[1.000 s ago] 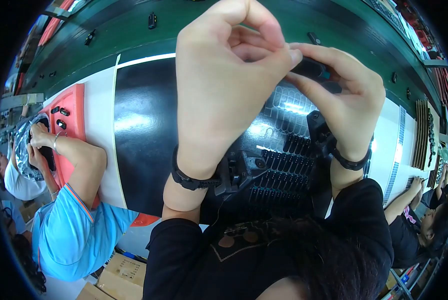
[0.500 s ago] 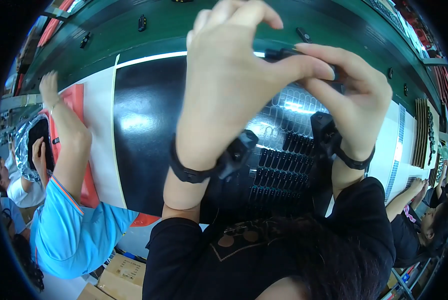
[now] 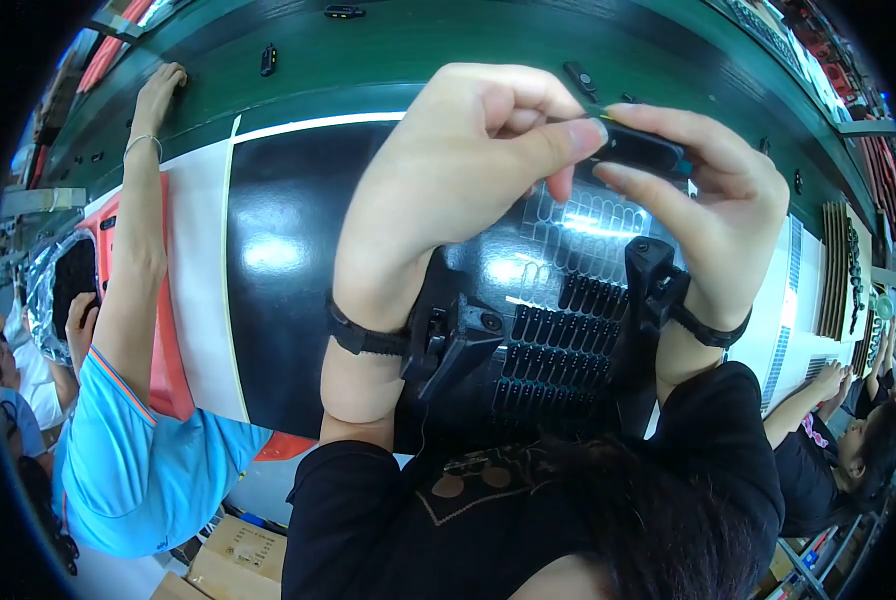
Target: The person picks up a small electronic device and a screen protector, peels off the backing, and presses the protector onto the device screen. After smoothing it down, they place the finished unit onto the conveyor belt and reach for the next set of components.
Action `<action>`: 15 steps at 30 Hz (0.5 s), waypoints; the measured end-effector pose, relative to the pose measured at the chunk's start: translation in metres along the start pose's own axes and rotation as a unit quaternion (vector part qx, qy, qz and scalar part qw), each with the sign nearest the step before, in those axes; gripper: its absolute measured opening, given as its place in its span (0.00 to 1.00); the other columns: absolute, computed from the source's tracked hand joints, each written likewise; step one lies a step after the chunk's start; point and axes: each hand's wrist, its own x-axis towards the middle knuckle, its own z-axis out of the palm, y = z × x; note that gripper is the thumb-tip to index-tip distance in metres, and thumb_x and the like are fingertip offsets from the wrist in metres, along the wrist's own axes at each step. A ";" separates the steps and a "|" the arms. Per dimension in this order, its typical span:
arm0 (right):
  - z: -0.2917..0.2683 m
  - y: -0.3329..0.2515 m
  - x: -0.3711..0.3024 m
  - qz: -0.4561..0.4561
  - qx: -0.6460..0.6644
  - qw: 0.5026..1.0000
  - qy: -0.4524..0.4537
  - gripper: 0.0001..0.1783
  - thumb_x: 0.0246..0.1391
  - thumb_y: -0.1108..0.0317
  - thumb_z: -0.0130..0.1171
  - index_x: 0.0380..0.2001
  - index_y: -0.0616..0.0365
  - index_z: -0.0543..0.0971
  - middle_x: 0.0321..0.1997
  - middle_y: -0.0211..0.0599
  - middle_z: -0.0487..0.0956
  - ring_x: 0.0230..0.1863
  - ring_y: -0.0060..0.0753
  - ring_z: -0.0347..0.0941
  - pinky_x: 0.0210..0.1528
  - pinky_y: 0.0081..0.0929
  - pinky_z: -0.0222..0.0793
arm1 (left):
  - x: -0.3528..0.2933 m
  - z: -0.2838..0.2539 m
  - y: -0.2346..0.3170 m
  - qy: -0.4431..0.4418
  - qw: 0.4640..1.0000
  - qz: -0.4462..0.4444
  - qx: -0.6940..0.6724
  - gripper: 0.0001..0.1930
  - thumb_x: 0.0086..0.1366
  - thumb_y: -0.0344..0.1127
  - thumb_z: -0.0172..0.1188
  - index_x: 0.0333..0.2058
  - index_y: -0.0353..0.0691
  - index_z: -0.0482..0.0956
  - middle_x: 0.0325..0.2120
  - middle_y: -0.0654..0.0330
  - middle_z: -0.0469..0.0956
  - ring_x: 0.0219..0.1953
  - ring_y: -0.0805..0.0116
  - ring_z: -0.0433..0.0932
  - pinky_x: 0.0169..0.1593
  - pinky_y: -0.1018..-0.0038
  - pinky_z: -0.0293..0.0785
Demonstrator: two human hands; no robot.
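Observation:
A small, elongated black device [image 3: 643, 150] is held up between my two hands, over the far edge of the dark work mat [image 3: 293, 340]. My left hand [image 3: 458, 150] has its thumb and fingers closed at the device's left end. The right hand [image 3: 723, 185] pinches the other end between thumb and fingers. Below them lies a sheet of black pill-shaped stickers [image 3: 558, 365]. Its far part shows bare, clear outlines [image 3: 593, 228]. Each wrist wears a black strap with a small black box, such as the left box [image 3: 468, 335].
Beyond the mat runs a green conveyor belt [image 3: 448, 35] carrying small black devices, among them one device [image 3: 269, 60] at left and another [image 3: 580, 78] near my hands. At left, a co-worker's arm [image 3: 146, 240] reaches over a red tray [image 3: 173, 350]. Stacked cardboard sheets [image 3: 836, 270] stand at right.
My left hand has come down and turned, and its fingers now close on the device's left end. Devices on the belt have shifted left. The co-worker's arm has reached farther over the belt.

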 end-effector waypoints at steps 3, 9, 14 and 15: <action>0.001 -0.002 -0.001 0.018 -0.037 0.999 0.014 0.18 0.31 0.82 0.62 0.32 0.67 0.76 0.32 0.40 0.76 0.33 0.26 0.73 0.36 0.16 0.68 | 0.005 0.005 -0.007 0.009 1.000 -0.001 -0.018 0.07 0.57 0.32 0.51 0.28 0.34 0.73 0.15 0.65 0.69 0.18 0.83 0.65 0.23 0.88 0.59; 0.005 -0.015 -0.002 0.043 -0.049 0.998 0.011 0.18 0.29 0.82 0.62 0.31 0.67 0.76 0.30 0.40 0.76 0.32 0.26 0.72 0.34 0.16 0.66 | 0.004 -0.005 -0.002 -0.032 0.998 -0.040 -0.039 0.05 0.56 0.30 0.52 0.26 0.34 0.72 0.14 0.67 0.68 0.18 0.83 0.64 0.22 0.88 0.59; -0.004 -0.025 -0.011 0.019 -0.108 0.994 0.004 0.17 0.28 0.81 0.62 0.30 0.67 0.76 0.27 0.39 0.75 0.29 0.25 0.72 0.32 0.14 0.65 | -0.002 0.008 0.003 -0.038 0.997 -0.046 -0.058 0.06 0.55 0.30 0.53 0.25 0.33 0.72 0.14 0.67 0.67 0.17 0.83 0.64 0.22 0.88 0.58; -0.005 -0.027 -0.014 0.016 -0.119 0.993 0.002 0.17 0.27 0.81 0.62 0.30 0.67 0.76 0.26 0.39 0.75 0.29 0.25 0.72 0.31 0.14 0.65 | -0.004 0.011 0.003 -0.035 0.997 -0.043 -0.057 0.06 0.55 0.30 0.53 0.25 0.32 0.71 0.14 0.67 0.67 0.17 0.83 0.64 0.22 0.88 0.58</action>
